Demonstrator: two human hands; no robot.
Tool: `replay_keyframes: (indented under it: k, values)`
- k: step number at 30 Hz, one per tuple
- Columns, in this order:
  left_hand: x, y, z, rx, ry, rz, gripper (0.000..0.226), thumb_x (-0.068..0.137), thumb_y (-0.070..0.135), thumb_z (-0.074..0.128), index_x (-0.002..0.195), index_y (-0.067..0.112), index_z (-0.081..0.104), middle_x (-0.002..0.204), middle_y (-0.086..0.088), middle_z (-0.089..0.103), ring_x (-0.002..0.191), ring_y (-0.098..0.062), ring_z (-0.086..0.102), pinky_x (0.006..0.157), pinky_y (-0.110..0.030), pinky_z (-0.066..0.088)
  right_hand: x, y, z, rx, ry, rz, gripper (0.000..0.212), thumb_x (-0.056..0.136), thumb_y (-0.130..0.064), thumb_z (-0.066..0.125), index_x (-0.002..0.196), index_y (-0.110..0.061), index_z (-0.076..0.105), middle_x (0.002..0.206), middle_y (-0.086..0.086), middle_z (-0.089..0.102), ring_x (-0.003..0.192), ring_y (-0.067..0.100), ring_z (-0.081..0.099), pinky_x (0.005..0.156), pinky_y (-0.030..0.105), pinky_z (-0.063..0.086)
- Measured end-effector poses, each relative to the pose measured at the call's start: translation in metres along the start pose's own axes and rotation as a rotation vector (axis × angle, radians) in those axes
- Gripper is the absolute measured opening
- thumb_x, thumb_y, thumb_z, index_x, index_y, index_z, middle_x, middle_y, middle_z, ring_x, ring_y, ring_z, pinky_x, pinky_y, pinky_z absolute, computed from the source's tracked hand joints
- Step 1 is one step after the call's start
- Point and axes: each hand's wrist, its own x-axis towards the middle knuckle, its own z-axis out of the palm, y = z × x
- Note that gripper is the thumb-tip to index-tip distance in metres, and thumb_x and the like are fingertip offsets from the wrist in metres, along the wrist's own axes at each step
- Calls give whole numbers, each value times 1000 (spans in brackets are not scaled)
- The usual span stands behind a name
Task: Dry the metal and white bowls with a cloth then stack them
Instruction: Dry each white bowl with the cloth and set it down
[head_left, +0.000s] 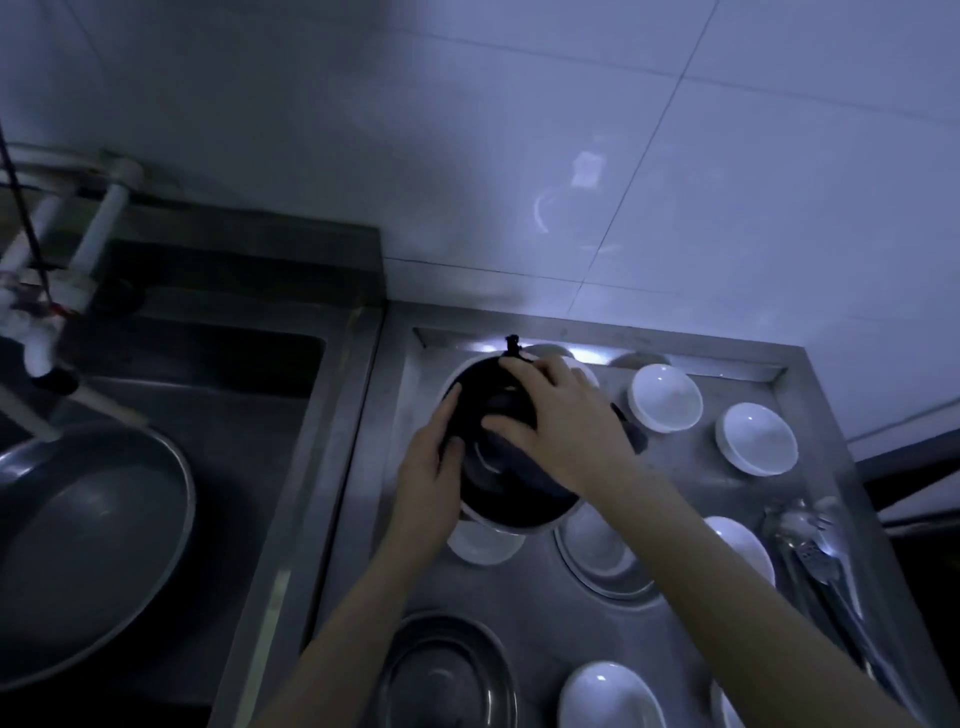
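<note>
Centre of frame, over the bench (691, 467): left hand (431, 467) grips the metal bowl (511, 506) by its rim; right hand (561, 421) presses a dark cloth (506, 410) inside. Bowl likely light, stiff, slippery wet (rim hold safest). White bowls (665, 397) probably chip easily.

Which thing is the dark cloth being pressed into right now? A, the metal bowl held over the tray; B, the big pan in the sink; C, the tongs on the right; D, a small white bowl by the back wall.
A: the right hand presses the dark cloth inside the metal bowl, whose rim the left hand grips.
</note>
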Motion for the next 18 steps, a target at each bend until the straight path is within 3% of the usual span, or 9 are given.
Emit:
replay_keyframes:
  k: [2, 3, 6, 9, 11, 14, 16, 18]
  values:
    - [-12, 0, -5, 13, 33, -2, 54, 104, 4, 37, 145, 40, 40, 132, 36, 48, 124, 15, 46, 110, -28, 41, -13, -4, 14, -137, -94, -58, 74, 80, -51, 66, 145, -31, 35, 143, 2, 41, 128, 29, 42, 104, 43, 36]
    - [-18, 0, -10, -3, 52, -15, 54, 104, 6, 36, 144, 42, 40, 138, 33, 46, 129, 11, 44, 114, -32, 38, -22, -7, 19, -178, -70, -93, 75, 75, -44, 73, 141, -29, 42, 142, 3, 44, 124, 30, 46, 100, 45, 41]
    - [-28, 0, -29, -47, 103, -53, 53, 104, 13, 37, 143, 49, 43, 145, 21, 47, 135, -1, 44, 115, -43, 38, -47, -14, 34, -243, 18, -171, 59, 62, -35, 83, 117, -25, 65, 114, 0, 64, 90, 27, 62, 78, 39, 52]
    - [-37, 12, -41, -39, 97, -20, 51, 106, 11, 35, 144, 44, 44, 139, 25, 50, 130, 5, 46, 113, -33, 39, -62, -25, 47, -115, -36, -296, 44, 67, -35, 75, 110, -29, 68, 91, -9, 69, 73, 22, 63, 68, 34, 52]
    - [-45, 19, -47, -44, 93, 10, 50, 106, 9, 34, 146, 38, 43, 136, 33, 47, 128, 13, 43, 111, -20, 38, -66, -39, 47, 98, -98, -380, 43, 74, -27, 69, 117, -27, 66, 97, -7, 69, 78, 20, 65, 73, 33, 52]
    - [-55, 23, -59, 16, 47, 41, 54, 105, 5, 36, 148, 37, 38, 131, 38, 45, 126, 19, 40, 100, -4, 34, -66, -59, 50, 257, -48, -379, 49, 83, -16, 68, 130, -23, 58, 125, -3, 60, 106, 17, 62, 91, 31, 51]
    - [-58, 26, -66, 61, 25, 72, 64, 100, -5, 38, 151, 33, 35, 136, 32, 44, 129, 15, 40, 104, -7, 33, -60, -69, 53, 209, 38, -329, 48, 86, -13, 66, 132, -19, 57, 138, 4, 52, 118, 24, 57, 96, 36, 50]
    - [-61, 30, -70, 37, 56, 69, 72, 95, -13, 37, 150, 34, 37, 139, 21, 47, 126, 12, 45, 107, -14, 37, -52, -80, 48, 73, 101, -226, 43, 87, -14, 60, 130, -17, 58, 139, 7, 52, 120, 30, 55, 91, 41, 53]
